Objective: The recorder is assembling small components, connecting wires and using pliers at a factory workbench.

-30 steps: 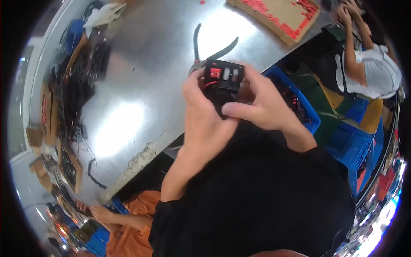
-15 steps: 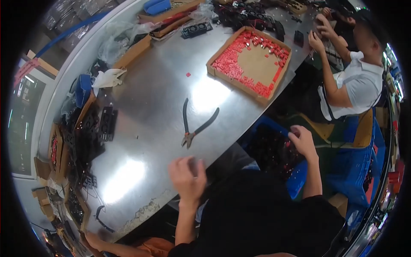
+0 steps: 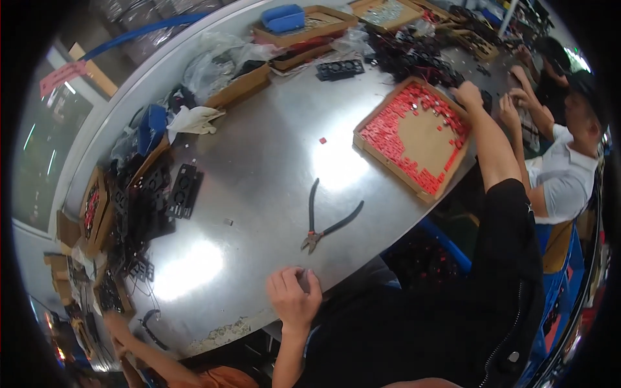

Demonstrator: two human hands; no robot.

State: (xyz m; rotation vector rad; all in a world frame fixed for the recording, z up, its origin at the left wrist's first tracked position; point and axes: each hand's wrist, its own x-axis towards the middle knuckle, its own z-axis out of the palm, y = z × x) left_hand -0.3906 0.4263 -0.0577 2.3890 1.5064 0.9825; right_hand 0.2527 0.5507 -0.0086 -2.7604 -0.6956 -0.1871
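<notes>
My left hand is at the table's near edge, fingers curled and thumb apart, with nothing visible in its grasp. Just beyond it lie diagonal cutters with dark handles spread and jaws toward me. My right arm stretches to the far right corner of a shallow cardboard tray. There my right hand is closed, its fingers bent downward; what they hold, if anything, is hidden. Many small red pieces line the tray around a bare brown middle. One loose red piece lies on the metal table.
Black fan units, cables and a white glove lie along the left side. A blue bin sits on cardboard at the back. A co-worker in a white shirt works at right; another person's arm reaches in at lower left.
My right hand has gone from above the blue crate beside me to the tray's far right corner. The view has shifted; my left hand stays near the table edge.
</notes>
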